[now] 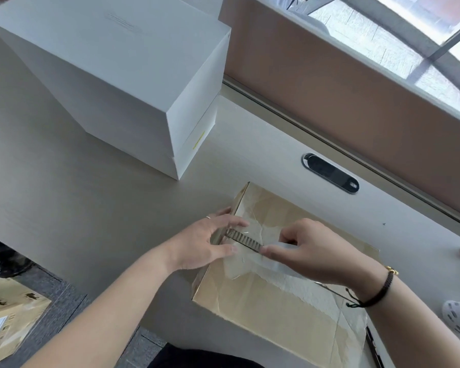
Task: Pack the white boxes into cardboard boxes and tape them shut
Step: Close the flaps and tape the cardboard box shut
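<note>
A brown cardboard box (271, 314) lies on the pale table (64, 181) in front of me, its top crinkled with clear tape (276, 269). One top flap stands slightly raised, so its corrugated edge (246, 241) shows along the seam. My left hand (205, 243) spans the box's far-left end, fingers stretched over the raised flap and thumb pressing on the top. My right hand (311, 253) pinches the tape strip at the seam, close to the left thumb. A stack of large white boxes (112, 75) stands at the back left.
A brown partition (343, 88) and a window run along the table's far side. A dark oval cable grommet (329, 172) sits behind the box. A second cardboard box (6, 314) stands on the floor at lower left. A black pen-like object (372, 349) lies at the box's right.
</note>
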A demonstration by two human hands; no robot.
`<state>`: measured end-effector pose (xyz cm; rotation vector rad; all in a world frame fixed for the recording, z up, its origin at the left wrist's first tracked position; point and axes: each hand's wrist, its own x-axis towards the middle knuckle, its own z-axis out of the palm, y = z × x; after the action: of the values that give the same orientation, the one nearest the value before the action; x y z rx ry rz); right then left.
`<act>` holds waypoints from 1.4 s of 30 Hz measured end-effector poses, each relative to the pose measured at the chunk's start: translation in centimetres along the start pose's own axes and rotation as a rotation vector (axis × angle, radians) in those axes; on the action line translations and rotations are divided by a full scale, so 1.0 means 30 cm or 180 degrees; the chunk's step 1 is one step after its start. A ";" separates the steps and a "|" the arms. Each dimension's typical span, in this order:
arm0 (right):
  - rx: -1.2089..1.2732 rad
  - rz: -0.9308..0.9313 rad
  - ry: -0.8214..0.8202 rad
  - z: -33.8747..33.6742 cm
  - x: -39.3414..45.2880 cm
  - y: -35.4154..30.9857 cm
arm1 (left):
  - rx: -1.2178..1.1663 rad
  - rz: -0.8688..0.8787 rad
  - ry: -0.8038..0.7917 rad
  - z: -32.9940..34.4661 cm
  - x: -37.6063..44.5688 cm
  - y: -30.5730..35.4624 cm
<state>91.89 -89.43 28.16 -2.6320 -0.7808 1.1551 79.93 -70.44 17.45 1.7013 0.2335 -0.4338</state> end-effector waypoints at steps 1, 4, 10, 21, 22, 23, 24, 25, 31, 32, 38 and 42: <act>0.0169 -0.0044 -0.0048 -0.008 -0.009 0.000 | 0.0036 -0.0070 -0.0154 -0.014 0.006 -0.002; 0.0743 -0.0161 -0.0178 -0.024 -0.031 0.000 | 0.0033 -0.0200 -0.0434 -0.042 0.012 -0.008; 0.1523 -0.0322 -0.0189 -0.050 -0.055 0.014 | -0.0015 -0.0282 -0.0514 -0.058 0.018 -0.009; 0.1949 -0.0595 -0.0280 -0.049 -0.063 0.017 | -0.0170 -0.0118 -0.0210 -0.028 0.031 -0.030; 0.1950 -0.0602 -0.0302 -0.053 -0.065 0.020 | -0.0113 -0.0120 -0.0202 -0.029 0.032 -0.031; 0.1976 -0.0594 -0.0327 -0.058 -0.068 0.025 | -0.0067 -0.0116 -0.0188 -0.029 0.032 -0.033; 0.2029 -0.0571 -0.0347 -0.064 -0.071 0.029 | -0.0029 -0.0102 -0.0168 -0.028 0.032 -0.035; 0.2080 -0.0550 -0.0358 -0.070 -0.075 0.031 | 0.0010 -0.0081 -0.0145 -0.025 0.032 -0.037; 0.2170 -0.0540 -0.0394 -0.081 -0.079 0.009 | 0.0414 0.0000 -0.0197 -0.024 0.045 -0.009; 0.2152 -0.0548 -0.0395 -0.082 -0.077 0.007 | 0.0399 -0.0009 -0.0236 -0.027 0.048 -0.005; 0.1825 -0.0416 -0.0429 -0.095 -0.094 0.000 | 0.0422 -0.0029 -0.0484 -0.055 0.055 -0.026; 0.1251 -0.0352 -0.0150 -0.119 -0.113 0.005 | 0.0476 -0.0053 -0.0577 -0.065 0.063 -0.030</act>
<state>92.61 -91.13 32.73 -2.2212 -0.6225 1.2026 81.60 -68.53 16.10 1.7941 0.0845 -0.6274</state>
